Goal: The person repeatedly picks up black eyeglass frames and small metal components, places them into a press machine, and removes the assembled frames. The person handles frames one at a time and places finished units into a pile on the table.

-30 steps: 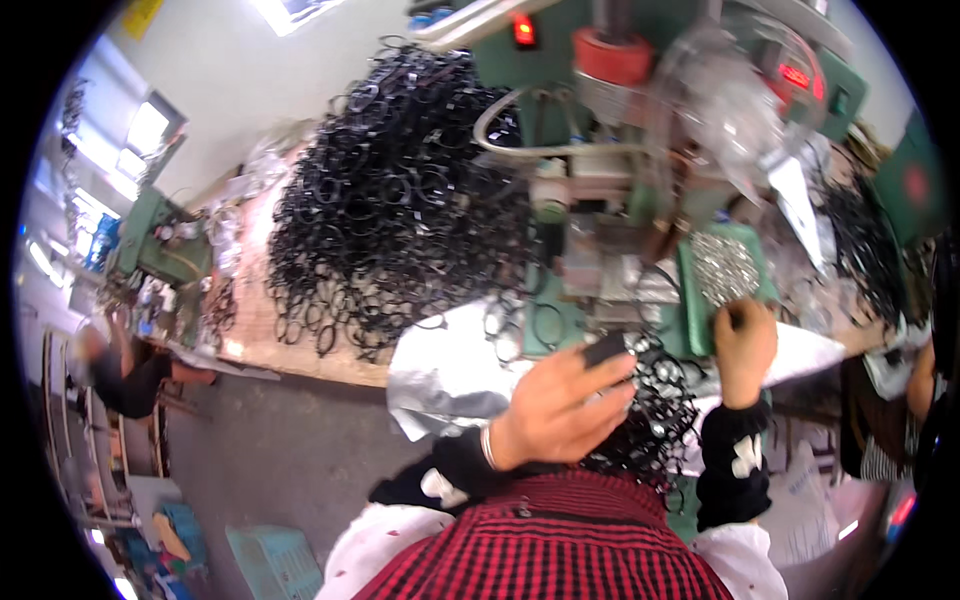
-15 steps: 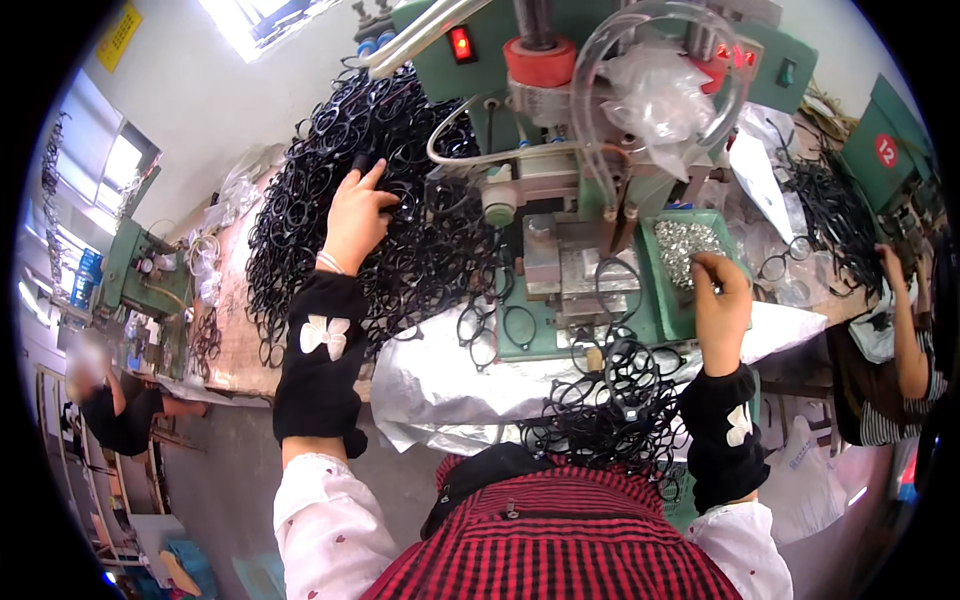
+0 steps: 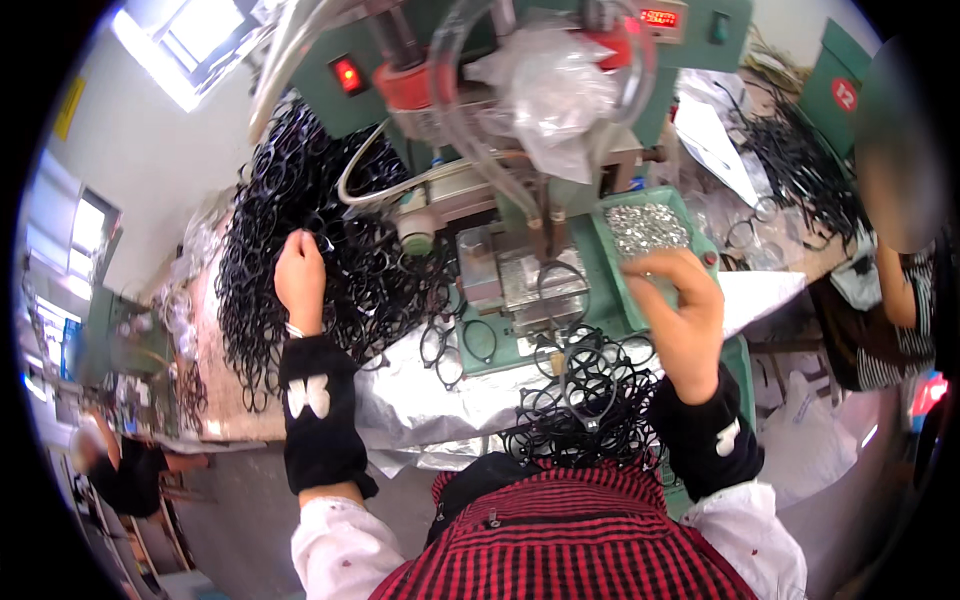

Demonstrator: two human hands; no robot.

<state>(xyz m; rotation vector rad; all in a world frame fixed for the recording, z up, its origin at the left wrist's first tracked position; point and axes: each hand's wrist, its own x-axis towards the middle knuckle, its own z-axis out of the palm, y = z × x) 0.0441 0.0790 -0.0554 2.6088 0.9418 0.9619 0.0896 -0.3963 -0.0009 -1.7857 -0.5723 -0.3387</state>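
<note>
My left hand (image 3: 300,275) has drawn from an outstretched reach over the heap of black rings (image 3: 255,300) to a curled posture at its nearer part; the right hand (image 3: 683,310) stays bent over metal parts (image 3: 645,228) in the green tray (image 3: 612,275) — each hand now sits at its own supply. Whether either grasps a piece, I cannot tell. The green press (image 3: 320,95) stands between them — plastic bag (image 3: 550,90) hanging in front, smaller ring pile (image 3: 535,425) near my lap.

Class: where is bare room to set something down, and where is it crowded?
Bare: the silvery sheet between left sleeve and front ring cluster; a wooden strip left of the big ring pile. Crowded: cluster, pile, and the green tray by the right hand.
</note>
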